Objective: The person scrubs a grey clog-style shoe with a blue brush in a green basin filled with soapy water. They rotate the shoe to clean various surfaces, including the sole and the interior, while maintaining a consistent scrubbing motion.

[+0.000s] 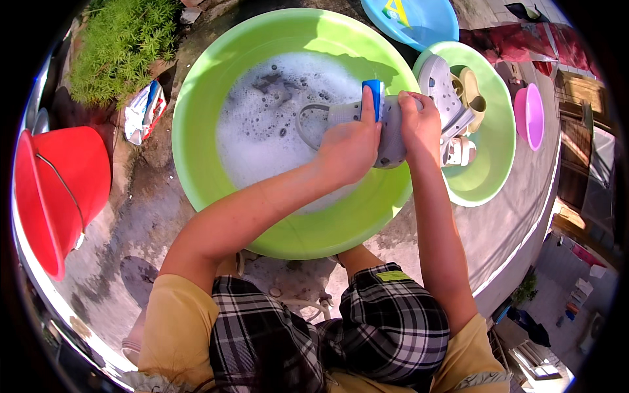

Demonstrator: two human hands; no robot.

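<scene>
Over the big green basin (196, 72) I hold a grey clog (390, 128) on its side, its heel strap (303, 118) pointing left. My right hand (420, 124) grips the clog near its right end, thumb on top. Pressed against the clog is a blue brush (379, 98), gripped in my left hand (350, 149) with the index finger stretched along it. The brush's underside is hidden. Below, soapy water (262, 141) with white foam fills the basin's bottom. A greyish shape (278, 90) lies partly under the suds, too covered to name.
At the right, a smaller pale green basin (495, 157) holds a grey clog (438, 82), a tan clog (470, 92) and pale footwear (460, 152). A blue basin (432, 23) and a pink basin (534, 118) stand beyond. Leftward are a red bucket (78, 170), a plastic packet (144, 112) and a plant (124, 49).
</scene>
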